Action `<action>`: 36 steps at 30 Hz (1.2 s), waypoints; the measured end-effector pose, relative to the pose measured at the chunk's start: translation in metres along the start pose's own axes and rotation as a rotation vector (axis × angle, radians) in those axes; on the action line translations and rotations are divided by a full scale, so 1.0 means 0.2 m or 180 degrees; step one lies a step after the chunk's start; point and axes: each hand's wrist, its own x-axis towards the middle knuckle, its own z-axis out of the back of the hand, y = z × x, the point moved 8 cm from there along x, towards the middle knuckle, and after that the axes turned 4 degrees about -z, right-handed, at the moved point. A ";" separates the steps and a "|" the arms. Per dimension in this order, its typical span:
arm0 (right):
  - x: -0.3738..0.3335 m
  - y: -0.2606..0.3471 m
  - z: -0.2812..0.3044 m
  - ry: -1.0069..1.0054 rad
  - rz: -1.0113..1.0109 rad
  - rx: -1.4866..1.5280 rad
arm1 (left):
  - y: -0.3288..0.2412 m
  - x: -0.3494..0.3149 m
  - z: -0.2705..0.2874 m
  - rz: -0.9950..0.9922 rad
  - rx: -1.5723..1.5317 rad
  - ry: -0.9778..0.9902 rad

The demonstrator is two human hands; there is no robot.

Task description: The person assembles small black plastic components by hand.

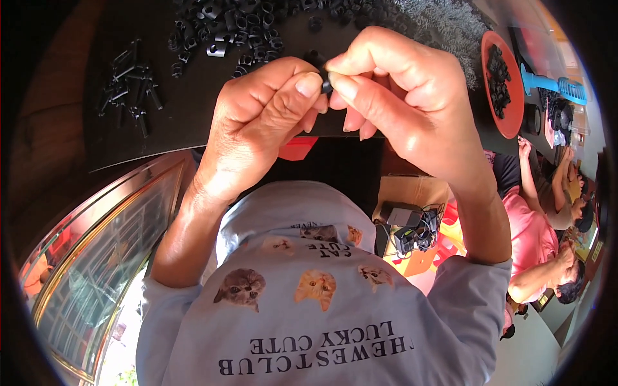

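Both hands meet over the near edge of a black table (164, 138). A small dark piece (326, 82) is pinched between them, mostly covered by fingertips; it looks like one of the black ring-like plastic parts. My left hand (261, 112) grips it from the left with thumb and bent fingers. From the right, the thumb and forefinger of my right hand (405, 90) close on the same piece, its other fingers curled below. Beyond the hands lies a heap of black ring-like plastic parts (222, 26). Black rod-like pieces (132, 80) form a smaller pile at the left.
A mass of thin grey pieces (444, 29) spreads at the back right. Beside it stands an orange-red tray (512, 96) of black parts, near a blue brush (570, 89). A cardboard box with cables (418, 231) sits below the table. Other people (531, 238) sit at the right.
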 end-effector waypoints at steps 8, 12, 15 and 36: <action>0.03 0.01 -0.01 0.0161 -0.0058 0.0122 | 0.02 0.00 0.02 0.0060 -0.0218 -0.0026; 0.03 -0.03 0.03 0.0030 -0.0275 0.0024 | 0.02 0.00 0.04 0.0055 -0.0177 -0.0076; 0.04 0.00 0.02 -0.0062 0.0399 -0.0783 | 0.01 0.00 0.03 -0.0089 -0.0230 -0.0304; -0.12 0.15 -0.02 -0.0876 0.2111 -0.2549 | 0.01 0.00 0.00 -0.0142 -0.0258 0.0042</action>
